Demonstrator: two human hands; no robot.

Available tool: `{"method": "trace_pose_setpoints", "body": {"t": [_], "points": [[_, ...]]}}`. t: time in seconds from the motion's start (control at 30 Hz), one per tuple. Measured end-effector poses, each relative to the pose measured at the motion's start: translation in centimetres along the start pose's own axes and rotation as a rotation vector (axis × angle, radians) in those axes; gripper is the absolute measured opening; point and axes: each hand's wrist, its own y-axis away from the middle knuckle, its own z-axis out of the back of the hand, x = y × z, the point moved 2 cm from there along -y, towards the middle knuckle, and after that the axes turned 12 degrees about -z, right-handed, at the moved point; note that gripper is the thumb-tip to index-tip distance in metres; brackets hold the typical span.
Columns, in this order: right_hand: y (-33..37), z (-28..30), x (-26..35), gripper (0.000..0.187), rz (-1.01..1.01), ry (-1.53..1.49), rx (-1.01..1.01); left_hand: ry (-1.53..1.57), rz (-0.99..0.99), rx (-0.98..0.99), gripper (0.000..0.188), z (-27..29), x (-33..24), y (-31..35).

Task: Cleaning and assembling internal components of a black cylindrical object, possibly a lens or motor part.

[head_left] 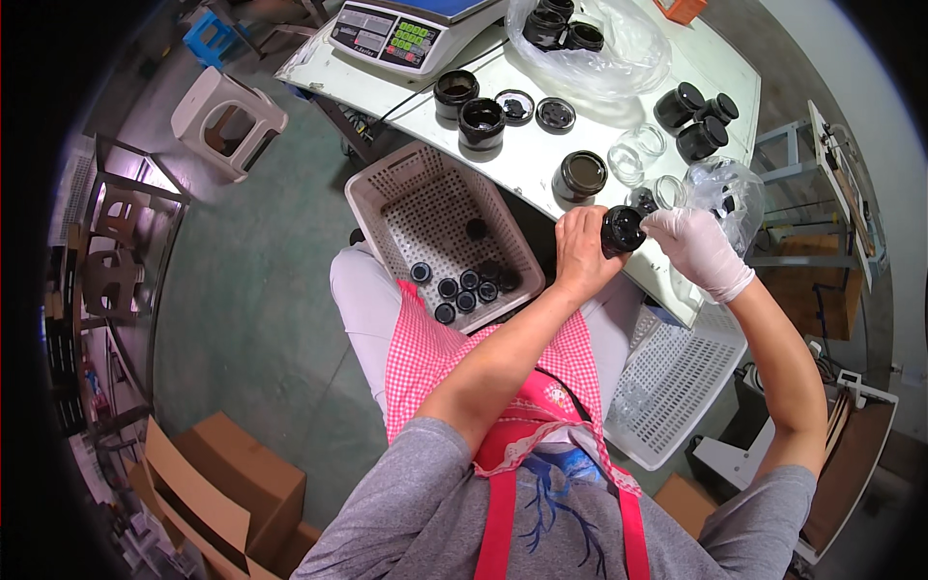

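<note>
My bare left hand (pixel 583 253) is wrapped round a black jar (pixel 622 231), tilted at the table's front edge. My right hand (pixel 698 249), in a white glove, has its fingertips pinched together at the jar's rim; whatever they hold is too small to make out. Just beyond stands an open dark jar (pixel 581 177). Clear rings (pixel 625 165) lie to its right, beside a clear plastic bag (pixel 739 190) with dark pieces in it. Farther left are two more open jars (pixel 480 125) and two round black lids (pixel 556 115).
A scale (pixel 387 37) and a large plastic bag (pixel 628 53) with dark jars occupy the table's far side. Several capped jars (pixel 701 140) stand at right. Below, a grey crate (pixel 372 198) holds several small dark jars; a white basket (pixel 667 425) sits right of my legs.
</note>
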Motion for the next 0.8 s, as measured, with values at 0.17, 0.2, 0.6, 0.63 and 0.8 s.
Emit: {"method": "trace_pose_setpoints", "body": {"t": [0.17, 0.2, 0.6, 0.63, 0.8], "points": [[-0.3, 1.3, -0.6, 0.014, -0.11, -0.033, 0.168, -0.022, 0.003, 0.006, 0.065, 0.1, 0.1, 0.2], [-0.4, 1.4, -0.6, 0.014, -0.074, 0.007, 0.184, -0.024, 0.003, 0.004, 0.065, 0.1, 0.2, 0.2], [0.4, -0.4, -0.2, 0.012, 0.161, 0.216, -0.112, 0.017, -0.006, 0.0, 0.064, -0.1, 0.2, 0.1], [0.5, 0.0, -0.5, 0.012, 0.135, 0.16, -0.051, 0.011, -0.006, 0.006, 0.064, -0.1, 0.2, 0.2], [-0.1, 1.9, -0.3, 0.014, 0.179, 0.232, 0.048, -0.001, 0.005, 0.002, 0.065, 0.0, 0.3, 0.2]]}}
